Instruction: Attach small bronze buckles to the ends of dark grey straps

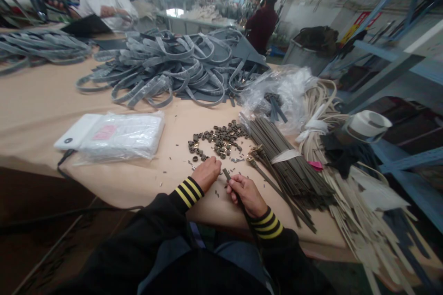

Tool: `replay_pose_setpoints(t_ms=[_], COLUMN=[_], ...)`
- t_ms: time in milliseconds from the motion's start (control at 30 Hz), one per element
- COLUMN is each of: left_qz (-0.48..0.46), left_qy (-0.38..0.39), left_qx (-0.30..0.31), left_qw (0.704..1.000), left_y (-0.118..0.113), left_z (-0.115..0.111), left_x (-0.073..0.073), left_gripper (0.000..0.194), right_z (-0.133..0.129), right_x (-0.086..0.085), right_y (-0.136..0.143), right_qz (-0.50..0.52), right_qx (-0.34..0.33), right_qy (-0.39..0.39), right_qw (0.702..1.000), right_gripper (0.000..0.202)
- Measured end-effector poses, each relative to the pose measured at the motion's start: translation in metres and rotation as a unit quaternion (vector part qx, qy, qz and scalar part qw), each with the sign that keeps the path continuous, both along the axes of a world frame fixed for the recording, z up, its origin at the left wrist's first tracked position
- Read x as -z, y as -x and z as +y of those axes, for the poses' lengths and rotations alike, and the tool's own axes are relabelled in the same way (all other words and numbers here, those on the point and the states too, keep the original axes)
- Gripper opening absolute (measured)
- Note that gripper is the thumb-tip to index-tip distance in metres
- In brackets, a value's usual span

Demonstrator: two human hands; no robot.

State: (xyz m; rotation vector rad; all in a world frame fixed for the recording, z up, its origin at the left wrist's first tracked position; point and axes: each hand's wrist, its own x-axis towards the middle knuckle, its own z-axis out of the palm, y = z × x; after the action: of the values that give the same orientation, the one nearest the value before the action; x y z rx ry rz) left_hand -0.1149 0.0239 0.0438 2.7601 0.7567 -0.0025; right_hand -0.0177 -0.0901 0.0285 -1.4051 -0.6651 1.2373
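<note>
My right hand grips a narrow dark olive strap near its end, which points up and left past my fingertips. The rest of that strap runs down under my wrist toward my lap. Just to the left, my left hand is closed, fingertips pinched together close to the strap's end; whatever they hold is too small or hidden to make out. Beyond it lies a heap of small olive strap loops, with some gold-coloured metal bits among them. Right of my hands, straps with gold buckles rest beside a tied bundle of olive straps.
Blue-grey straps are piled across the back. A plastic-wrapped white packet lies left. Clear plastic bags, cream cords and a white roll crowd the right, by blue shelving. Co-workers are behind the table.
</note>
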Motion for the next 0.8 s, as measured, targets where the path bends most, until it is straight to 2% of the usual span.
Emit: replay_pose_setpoints(t_ms=[133,167,233,267,300,367,433,500,567,667,733,800], left_qz=[-0.029,-0.049,-0.117,-0.156,-0.192,-0.238,-0.269,-0.291,-0.306,-0.323,-0.325,-0.326], left_qy=[0.025,0.057,0.202,0.305,0.408,0.546,0.594,0.605,0.606,0.587,0.562,0.502], left_qx=[0.006,-0.002,-0.036,-0.06,-0.084,-0.126,-0.172,-0.206,-0.22,-0.223,-0.214,-0.198], left_qw=[0.999,0.997,0.972,0.937,0.889,0.793,0.738,0.711,0.701,0.708,0.73,0.777], left_y=[0.005,0.008,0.016,0.02,0.024,0.031,0.035,0.037,0.037,0.038,0.039,0.04], left_z=[0.006,0.006,0.001,-0.003,-0.008,-0.019,-0.028,-0.033,-0.035,-0.036,-0.037,-0.038], left_x=[-0.004,-0.005,-0.006,-0.006,-0.005,-0.002,0.0,0.002,0.003,0.004,0.004,0.003], left_gripper=[0.016,0.015,0.015,0.017,0.019,0.02,0.019,0.017,0.017,0.015,0.011,0.008], right_z=[0.001,0.001,0.002,0.003,0.003,0.005,0.006,0.007,0.007,0.007,0.006,0.006], right_x=[-0.004,-0.006,-0.009,-0.01,-0.011,-0.012,-0.014,-0.017,-0.019,-0.022,-0.022,-0.021], right_y=[-0.001,-0.001,-0.001,-0.001,0.0,0.003,0.008,0.012,0.015,0.016,0.016,0.016], right_qz=[-0.012,-0.021,-0.047,-0.064,-0.085,-0.136,-0.192,-0.234,-0.266,-0.304,-0.314,-0.312], right_qx=[0.012,0.015,0.016,0.013,0.008,-0.006,-0.02,-0.029,-0.033,-0.044,-0.054,-0.062], right_qy=[0.001,0.004,0.006,0.003,-0.004,-0.023,-0.042,-0.052,-0.052,-0.047,-0.042,-0.032], right_qw=[1.0,1.0,0.999,0.998,0.996,0.99,0.98,0.97,0.962,0.951,0.947,0.947], right_gripper=[0.025,0.025,0.024,0.024,0.023,0.02,0.015,0.011,0.008,0.007,0.006,0.006])
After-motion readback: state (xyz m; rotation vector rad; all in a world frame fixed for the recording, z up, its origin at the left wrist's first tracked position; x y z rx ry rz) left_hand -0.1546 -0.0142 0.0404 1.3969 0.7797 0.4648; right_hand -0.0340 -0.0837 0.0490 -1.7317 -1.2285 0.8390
